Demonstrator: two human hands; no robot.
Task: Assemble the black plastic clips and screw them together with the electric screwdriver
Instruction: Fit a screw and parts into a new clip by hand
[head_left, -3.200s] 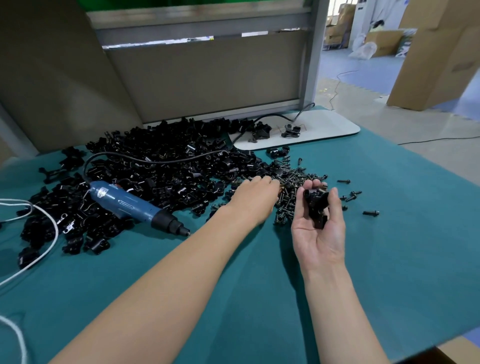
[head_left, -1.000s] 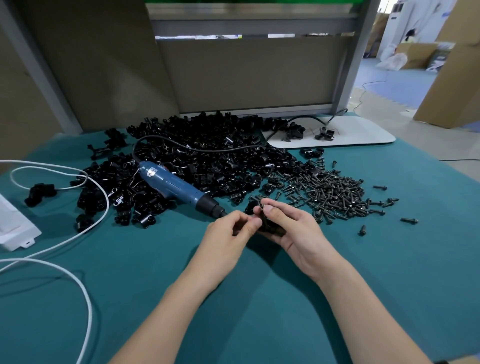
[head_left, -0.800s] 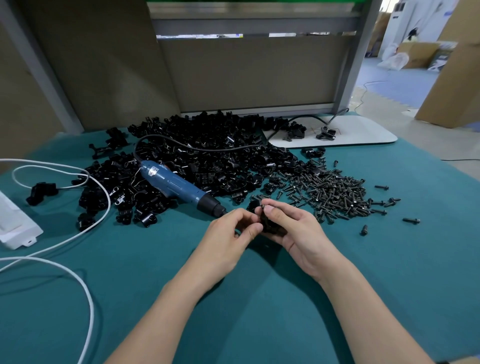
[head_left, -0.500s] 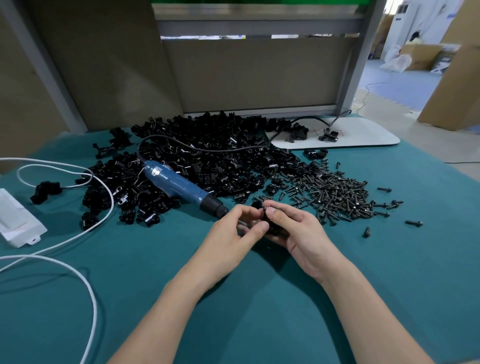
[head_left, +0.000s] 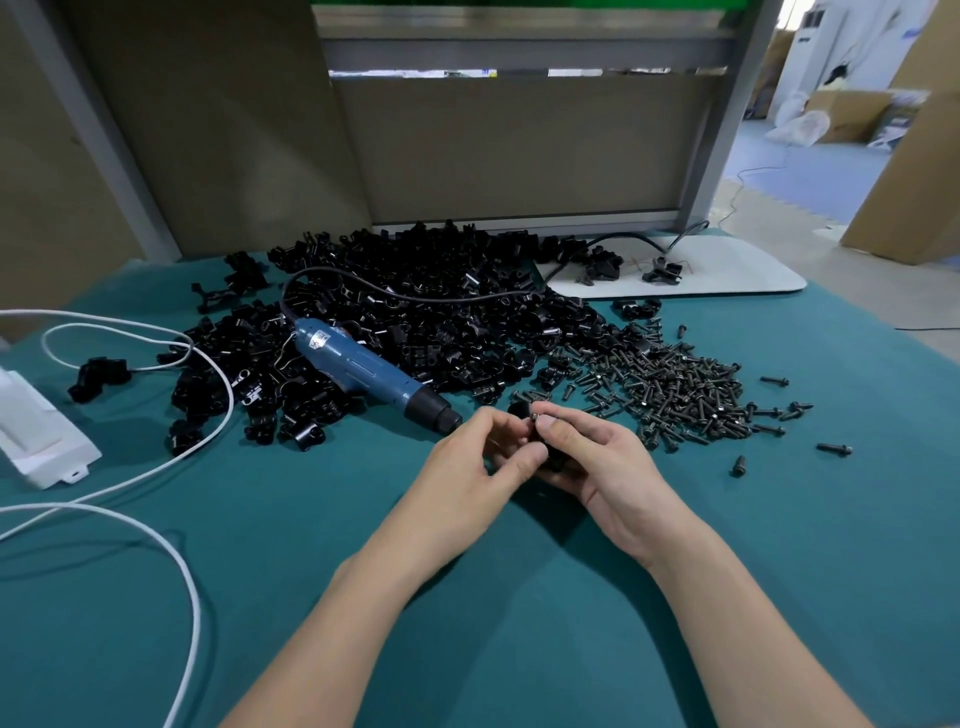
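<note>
My right hand (head_left: 597, 457) grips a small black plastic clip (head_left: 551, 456) above the teal table, mostly hidden by fingers. My left hand (head_left: 478, 462) meets it from the left, its fingertips pinching at the clip's top, where a small screw head (head_left: 534, 415) shows. The blue electric screwdriver (head_left: 363, 371) lies just left of my hands, tip pointing at them. A large heap of black clips (head_left: 426, 317) spreads behind it. A pile of dark screws (head_left: 670, 387) lies to the right of the heap.
White cables (head_left: 156, 467) and a white box (head_left: 36, 431) lie at the left. A white board (head_left: 727, 270) with a few clips sits at the back right. A partition wall stands behind the table. Loose screws (head_left: 834, 448) are scattered far right.
My left hand came back from the screw pile and joined the right hand at the clip in front of me. In the last second both hands barely shift, fingers working at the clip.
</note>
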